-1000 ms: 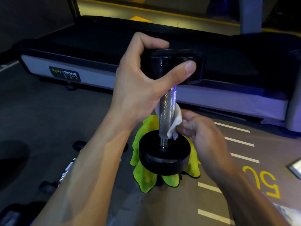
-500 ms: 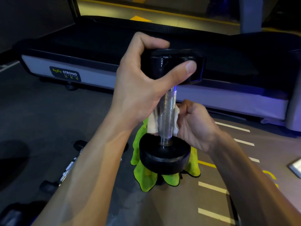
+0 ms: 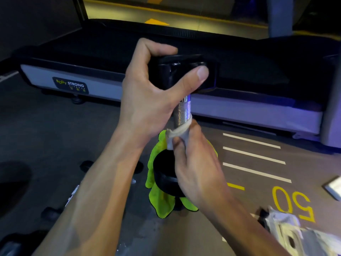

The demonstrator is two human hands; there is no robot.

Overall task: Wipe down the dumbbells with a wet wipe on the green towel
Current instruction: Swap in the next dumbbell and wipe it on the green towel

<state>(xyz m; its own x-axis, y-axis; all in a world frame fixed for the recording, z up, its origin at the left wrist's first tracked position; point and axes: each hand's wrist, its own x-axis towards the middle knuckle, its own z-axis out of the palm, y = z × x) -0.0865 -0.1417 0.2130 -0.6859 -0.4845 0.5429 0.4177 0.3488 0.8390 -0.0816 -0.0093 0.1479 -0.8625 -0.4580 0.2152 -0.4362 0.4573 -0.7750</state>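
A black dumbbell (image 3: pixel 164 174) with a knurled chrome handle stands upright, held in the air above the green towel (image 3: pixel 160 202) on the floor. My left hand (image 3: pixel 147 100) grips its upper black head, thumb across the front. My right hand (image 3: pixel 195 163) wraps a white wet wipe (image 3: pixel 177 133) around the lower part of the handle, fingers curled round it, and covers part of the lower head.
A treadmill base (image 3: pixel 103 85) with a "Body Strong" label runs across the back. Another dumbbell (image 3: pixel 73 193) lies on the dark floor at the left. A silvery wipe packet (image 3: pixel 293 235) lies at the lower right, near white and yellow floor markings.
My right hand has turned round the handle with the wipe, from the right side to the front, and the wipe now sits bunched higher on the chrome bar. The left hand holds still.
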